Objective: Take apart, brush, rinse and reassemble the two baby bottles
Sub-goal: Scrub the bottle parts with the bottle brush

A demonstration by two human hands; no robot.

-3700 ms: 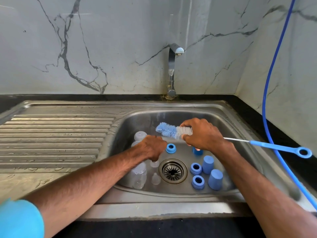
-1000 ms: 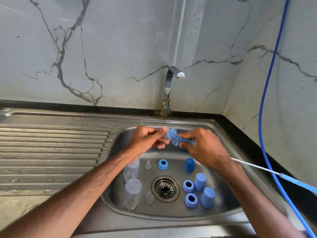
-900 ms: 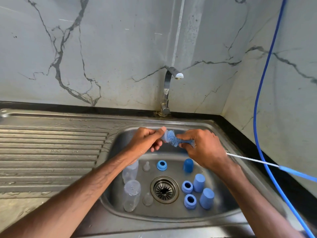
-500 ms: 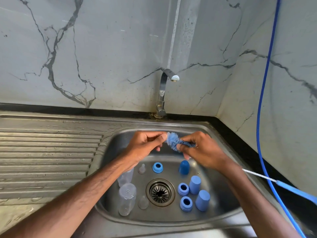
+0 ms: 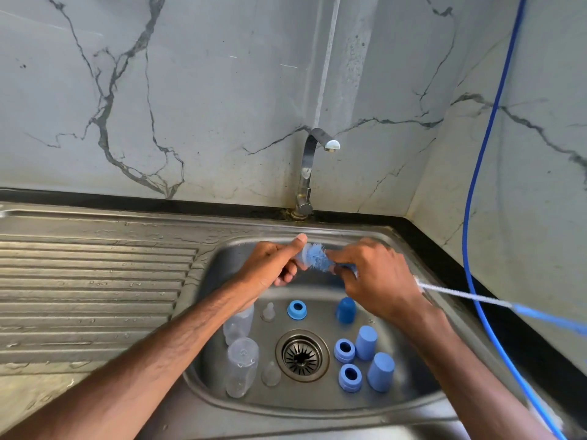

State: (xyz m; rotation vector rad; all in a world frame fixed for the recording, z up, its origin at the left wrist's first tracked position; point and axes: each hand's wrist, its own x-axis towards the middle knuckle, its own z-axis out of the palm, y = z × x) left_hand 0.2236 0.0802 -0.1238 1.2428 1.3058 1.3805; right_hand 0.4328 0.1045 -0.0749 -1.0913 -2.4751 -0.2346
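Note:
Over the back of the steel sink [image 5: 317, 408], my left hand [image 5: 270, 268] pinches a small clear bottle part [image 5: 302, 254], thumb on top. My right hand [image 5: 378, 274] grips the blue bottle brush [image 5: 317, 260] near its bristles, which push into that part; its wire handle [image 5: 460, 295] runs off to the right. In the basin lie two clear bottles [image 5: 241, 366], two clear teats [image 5: 270, 373], three blue collar rings [image 5: 297, 309] and three blue caps [image 5: 365, 342].
The drain [image 5: 302, 355] sits mid-basin. A tap [image 5: 306, 173] stands behind the sink, its spout dry. A wet ribbed drainboard [image 5: 95, 281] stretches left. A blue hose [image 5: 473, 217] hangs along the right wall over the black counter edge.
Earlier my left hand was down in the basin among the parts; it has come up holding a small clear part, and the brush tip now works against it. The view shifted slightly.

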